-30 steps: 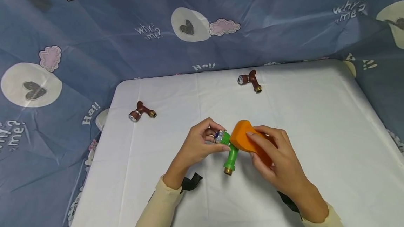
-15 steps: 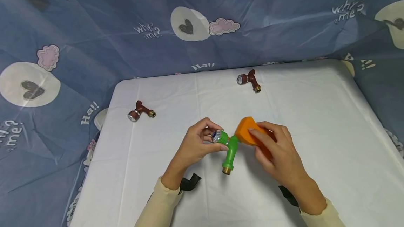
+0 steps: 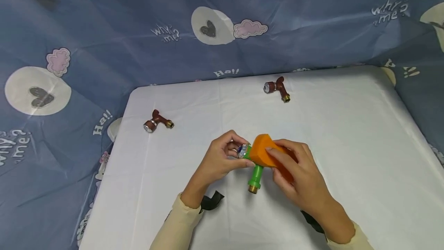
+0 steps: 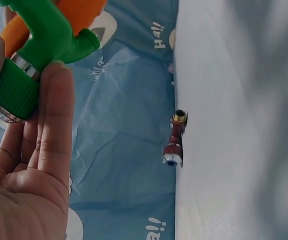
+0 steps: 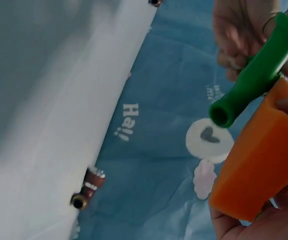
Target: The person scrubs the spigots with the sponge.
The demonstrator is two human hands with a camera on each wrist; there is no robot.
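Note:
A green faucet [image 3: 256,176] with a brass threaded end is held above the table by my left hand [image 3: 222,157], whose thumb and fingers grip its ribbed knob [image 4: 16,89]. My right hand [image 3: 298,169] pinches an orange sponge [image 3: 262,150] between thumb and fingers. In the head view the sponge overlaps the faucet's middle and hides part of its body. From the right wrist view, the sponge [image 5: 259,155] lies right along the green body [image 5: 256,77], near the open spout.
Two brown faucets lie on the white-covered table [image 3: 347,126]: one [image 3: 157,120] at the left, one [image 3: 278,89] near the back edge. A blue printed curtain [image 3: 138,22] hangs behind and beside the table. Black straps [image 3: 212,200] show at the wrists.
The sponge first drew off to the right, baring the faucet's body, then came back left over it. My left hand keeps its hold on the knob.

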